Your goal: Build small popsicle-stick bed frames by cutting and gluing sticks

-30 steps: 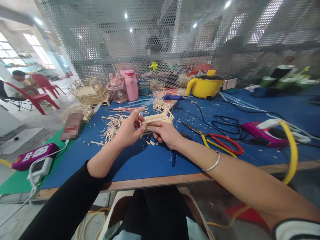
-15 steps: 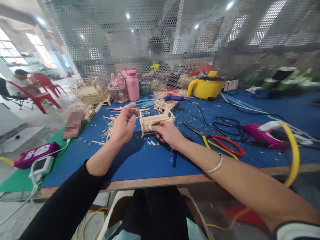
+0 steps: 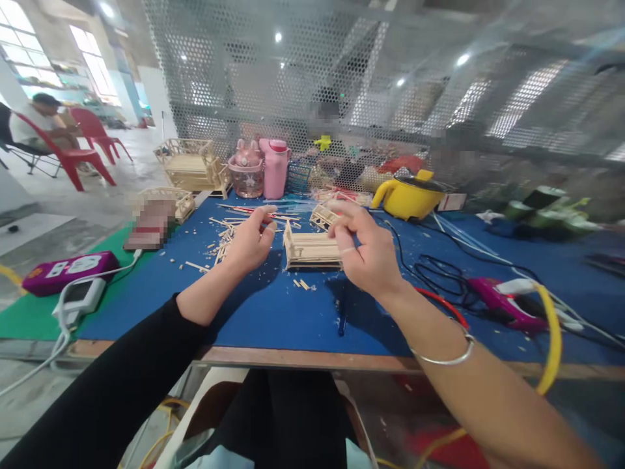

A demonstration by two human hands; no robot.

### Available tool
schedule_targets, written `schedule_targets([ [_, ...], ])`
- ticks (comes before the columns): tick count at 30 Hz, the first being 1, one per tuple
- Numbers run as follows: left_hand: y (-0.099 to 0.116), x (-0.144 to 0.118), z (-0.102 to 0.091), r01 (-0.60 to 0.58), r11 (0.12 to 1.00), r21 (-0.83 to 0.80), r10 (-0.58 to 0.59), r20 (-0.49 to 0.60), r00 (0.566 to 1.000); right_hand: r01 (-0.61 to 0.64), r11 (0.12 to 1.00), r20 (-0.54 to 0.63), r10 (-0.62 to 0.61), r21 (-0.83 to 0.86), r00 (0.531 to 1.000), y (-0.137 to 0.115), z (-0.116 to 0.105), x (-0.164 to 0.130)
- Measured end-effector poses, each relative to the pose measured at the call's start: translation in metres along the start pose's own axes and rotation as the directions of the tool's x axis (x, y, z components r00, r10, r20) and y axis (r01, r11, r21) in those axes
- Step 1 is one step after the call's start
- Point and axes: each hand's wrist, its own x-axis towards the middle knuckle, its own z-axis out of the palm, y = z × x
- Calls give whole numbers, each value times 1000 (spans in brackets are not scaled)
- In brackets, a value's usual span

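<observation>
We sit at a blue worktop with both hands raised beside a small stick-built frame.

Our left hand hovers just left of the wooden stick frame, its fingers loosely curled, thumb and forefinger close together; we cannot tell whether they pinch anything. Our right hand is lifted in front of the frame's right end, fingers half bent and apart, gripping nothing that we can see; a silver bangle circles that wrist. The frame rests on the worktop between our hands, with loose wooden sticks scattered to its left. Behind it stand a pink bottle, a yellow pot and larger stick models. To the right lie black cables and a magenta glue gun.
</observation>
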Motion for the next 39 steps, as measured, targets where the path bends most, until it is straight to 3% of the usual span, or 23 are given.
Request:
schedule_targets([
  [3,-2,0,-1,7,1000,1,-7,28,1000,79,997,38,-78,-9,996,8,13,6],
  [7,-3,-1,-1,-29,999,-14,29,41,999,-48,996,117,39,76,992,23,28,1],
  [11,3,-5,0,-149,983,-111,160,103,982,-87,992,135,74,92,988,27,32,-7],
  [15,8,-8,2,-215,963,-162,234,107,966,-48,997,3,48,53,999,23,33,-11],
  [19,1,-4,2,-156,983,-94,158,14,987,-203,977,-166,212,69,963,29,30,-10],
  [23,-11,0,-1,-98,995,-30,98,18,995,-254,965,-216,261,61,941,38,27,-10],
  [28,-11,1,-6,-49,998,37,47,51,998,-167,986,-199,165,3,966,34,33,-13],
  [32,-7,-1,-5,-15,998,67,12,38,999,38,992,-130,-54,-119,990,28,38,-16],
  [36,-5,-4,-2,-151,988,-25,153,69,986,155,938,-19,-169,-309,985,24,36,-17],
  [39,1,-8,-2,-311,949,-60,316,121,941,167,917,-4,-181,-362,983,22,35,-18],
])
